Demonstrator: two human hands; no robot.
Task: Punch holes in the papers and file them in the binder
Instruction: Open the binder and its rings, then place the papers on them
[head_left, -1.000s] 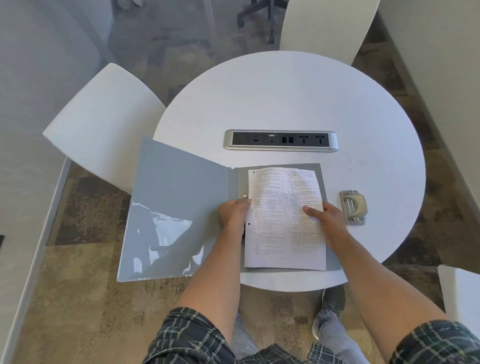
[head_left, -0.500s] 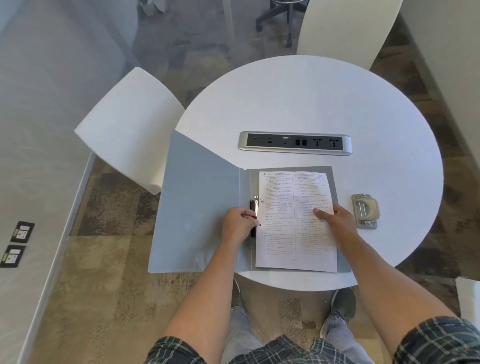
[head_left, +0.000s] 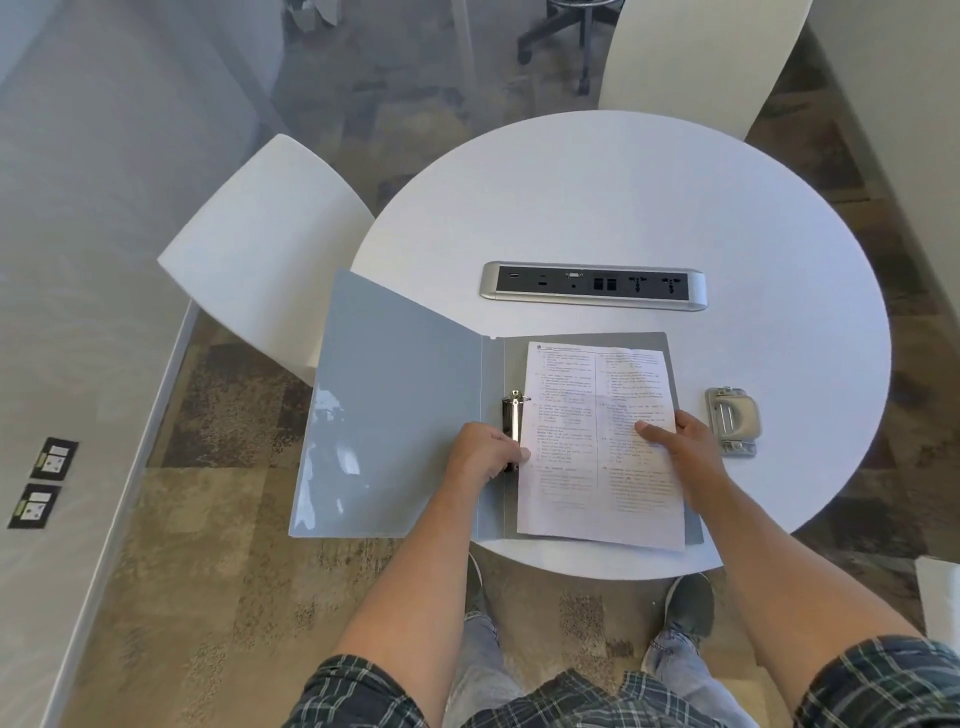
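Shifted since half a second ago: left hand (head_left: 480, 453), curled onto metal ring clip (head_left: 513, 422) of open grey plastic binder (head_left: 395, 415); printed white papers (head_left: 597, 447) right of clip, pinned by right hand (head_left: 675, 441), long axis parallel to clip.

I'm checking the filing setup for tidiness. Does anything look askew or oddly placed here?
The binder hangs well past the table edge, its open cover unsupported over the floor. The papers lie slightly crooked, their near right corner reaching the binder's edge.
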